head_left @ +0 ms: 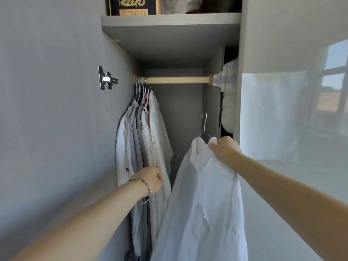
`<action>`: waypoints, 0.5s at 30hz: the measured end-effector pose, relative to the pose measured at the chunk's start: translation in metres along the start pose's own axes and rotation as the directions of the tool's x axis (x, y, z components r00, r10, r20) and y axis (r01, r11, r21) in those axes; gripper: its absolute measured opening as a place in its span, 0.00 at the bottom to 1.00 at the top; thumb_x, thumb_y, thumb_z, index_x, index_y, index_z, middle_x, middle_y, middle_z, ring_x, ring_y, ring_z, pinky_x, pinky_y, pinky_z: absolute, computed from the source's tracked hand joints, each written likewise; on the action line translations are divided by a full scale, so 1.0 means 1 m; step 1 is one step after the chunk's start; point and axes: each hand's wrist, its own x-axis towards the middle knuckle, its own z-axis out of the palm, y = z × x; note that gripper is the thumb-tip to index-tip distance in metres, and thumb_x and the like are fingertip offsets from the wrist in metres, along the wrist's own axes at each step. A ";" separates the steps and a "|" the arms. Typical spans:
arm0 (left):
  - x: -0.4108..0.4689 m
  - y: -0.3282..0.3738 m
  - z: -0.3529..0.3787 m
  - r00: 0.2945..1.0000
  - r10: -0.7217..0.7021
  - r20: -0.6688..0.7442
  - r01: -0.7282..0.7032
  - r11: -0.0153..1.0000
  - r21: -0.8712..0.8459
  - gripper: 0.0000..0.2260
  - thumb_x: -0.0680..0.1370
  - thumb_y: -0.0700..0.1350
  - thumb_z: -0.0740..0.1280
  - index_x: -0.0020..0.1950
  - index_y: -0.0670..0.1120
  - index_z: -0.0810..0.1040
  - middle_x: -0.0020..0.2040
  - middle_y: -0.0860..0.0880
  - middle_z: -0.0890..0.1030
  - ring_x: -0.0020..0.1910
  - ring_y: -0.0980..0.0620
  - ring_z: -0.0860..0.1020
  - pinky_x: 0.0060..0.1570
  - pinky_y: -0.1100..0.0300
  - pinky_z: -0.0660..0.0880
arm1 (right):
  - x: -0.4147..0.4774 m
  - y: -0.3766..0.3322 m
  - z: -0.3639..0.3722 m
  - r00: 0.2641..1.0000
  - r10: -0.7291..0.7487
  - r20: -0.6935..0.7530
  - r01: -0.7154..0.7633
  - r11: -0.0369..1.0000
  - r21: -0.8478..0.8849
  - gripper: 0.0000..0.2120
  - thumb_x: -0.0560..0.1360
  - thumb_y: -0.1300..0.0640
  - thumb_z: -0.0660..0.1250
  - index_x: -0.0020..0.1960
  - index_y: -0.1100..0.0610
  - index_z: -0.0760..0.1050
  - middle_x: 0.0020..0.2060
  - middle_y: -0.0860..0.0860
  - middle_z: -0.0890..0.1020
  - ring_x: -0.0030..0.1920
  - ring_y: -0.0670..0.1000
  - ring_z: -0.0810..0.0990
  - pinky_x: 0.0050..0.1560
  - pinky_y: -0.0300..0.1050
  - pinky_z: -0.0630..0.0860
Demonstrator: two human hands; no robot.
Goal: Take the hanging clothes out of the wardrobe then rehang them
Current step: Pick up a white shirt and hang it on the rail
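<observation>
The crumpled white shirt (207, 204) hangs from your right hand (225, 148), fingers clamped at its collar, below the round wooden rod (178, 80). The pale creased clothes (150, 138) bunch at the rod's left end. Your left hand (150, 178) touches them; fingers hidden, grip unclear. The thin wire hanger (204, 127) is mostly buried.

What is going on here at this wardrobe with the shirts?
A person is working at an open wardrobe. The right hand holds a white shirt by its collar, on a wire hanger, below the wooden rail and not hooked on it. The left hand holds the hanging shirts bunched at the rail's left end.
</observation>
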 end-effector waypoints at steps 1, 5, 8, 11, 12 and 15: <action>0.015 -0.001 -0.007 0.999 0.001 -0.032 -0.001 1.000 0.002 0.13 0.78 0.43 0.56 0.34 0.54 0.68 0.41 0.52 0.76 0.47 0.49 0.78 0.51 0.56 0.76 | 0.018 -0.013 0.005 1.000 -0.014 -0.022 0.015 1.000 0.019 0.18 0.78 0.55 0.53 0.30 0.58 0.61 0.27 0.52 0.67 0.27 0.51 0.65 0.27 0.41 0.58; 0.070 -0.001 -0.032 0.985 -0.009 -0.174 0.005 1.000 -0.022 0.09 0.79 0.45 0.56 0.41 0.53 0.71 0.43 0.54 0.76 0.44 0.52 0.76 0.43 0.59 0.73 | 0.099 -0.062 0.022 0.986 -0.139 -0.093 0.144 0.989 0.044 0.17 0.79 0.56 0.52 0.32 0.58 0.62 0.29 0.53 0.69 0.30 0.52 0.68 0.27 0.42 0.58; 0.104 -0.001 -0.049 0.964 -0.038 -0.263 0.025 0.998 -0.053 0.07 0.79 0.45 0.56 0.49 0.51 0.74 0.44 0.52 0.78 0.42 0.51 0.76 0.41 0.60 0.72 | 0.158 -0.099 0.033 0.960 -0.255 -0.116 0.262 0.964 0.051 0.16 0.80 0.56 0.54 0.34 0.57 0.66 0.30 0.52 0.70 0.31 0.51 0.72 0.28 0.41 0.63; 0.133 -0.004 -0.067 0.950 -0.072 -0.303 0.060 0.997 -0.050 0.08 0.80 0.44 0.56 0.55 0.51 0.73 0.46 0.51 0.77 0.42 0.51 0.75 0.41 0.61 0.71 | 0.207 -0.136 0.047 0.942 -0.321 -0.101 0.328 0.942 0.068 0.14 0.80 0.54 0.56 0.37 0.57 0.68 0.34 0.54 0.73 0.39 0.55 0.75 0.33 0.42 0.68; 0.141 -0.006 -0.072 0.944 -0.092 -0.317 0.081 0.996 -0.048 0.09 0.80 0.44 0.56 0.56 0.51 0.73 0.47 0.52 0.77 0.41 0.53 0.74 0.39 0.62 0.69 | 0.220 -0.147 0.052 0.940 -0.329 -0.094 0.336 0.938 0.082 0.13 0.80 0.54 0.57 0.40 0.59 0.71 0.37 0.55 0.74 0.42 0.55 0.76 0.34 0.44 0.69; 0.157 -0.015 -0.081 0.928 -0.136 -0.347 0.126 0.991 -0.051 0.09 0.79 0.45 0.57 0.54 0.52 0.75 0.51 0.54 0.78 0.45 0.54 0.75 0.40 0.63 0.71 | 0.248 -0.172 0.073 0.942 -0.326 -0.078 0.334 0.933 0.138 0.13 0.80 0.57 0.56 0.56 0.64 0.75 0.50 0.59 0.79 0.52 0.59 0.78 0.44 0.46 0.70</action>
